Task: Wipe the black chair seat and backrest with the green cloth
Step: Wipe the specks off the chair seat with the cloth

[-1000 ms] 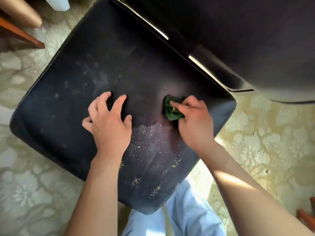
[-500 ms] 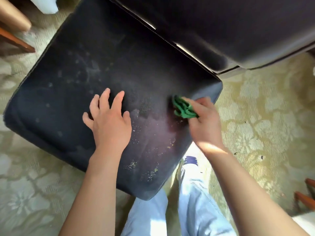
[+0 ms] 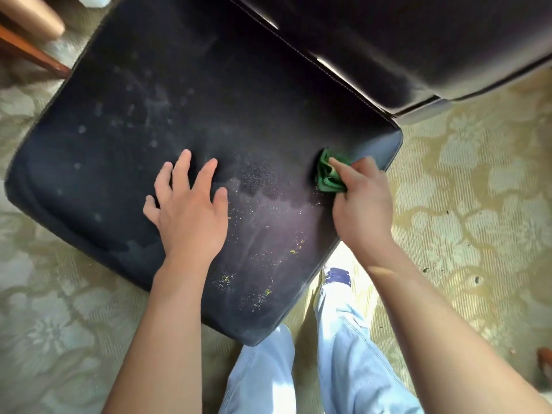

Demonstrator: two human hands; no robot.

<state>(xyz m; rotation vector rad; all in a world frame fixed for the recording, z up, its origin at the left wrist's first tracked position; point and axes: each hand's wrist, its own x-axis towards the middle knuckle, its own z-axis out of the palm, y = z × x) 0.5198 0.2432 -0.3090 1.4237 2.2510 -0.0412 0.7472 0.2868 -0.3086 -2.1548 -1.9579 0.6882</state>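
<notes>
So the right hand (image 3: 363,213) was bunched tight around the green cloth (image 3: 328,174), pressing it onto the black chair seat (image 3: 185,94) near its right edge. The left hand (image 3: 189,210) lay flat on the seat, fingers spread, holding nothing. Yellowish crumbs (image 3: 260,261) dotted the near part, pale smudges (image 3: 143,112) farther left, and the backrest (image 3: 418,34) sat up top.

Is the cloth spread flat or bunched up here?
Bunched up. The cloth shows as a crumpled green wad with folds, pinched in the right hand against the seat.
</notes>
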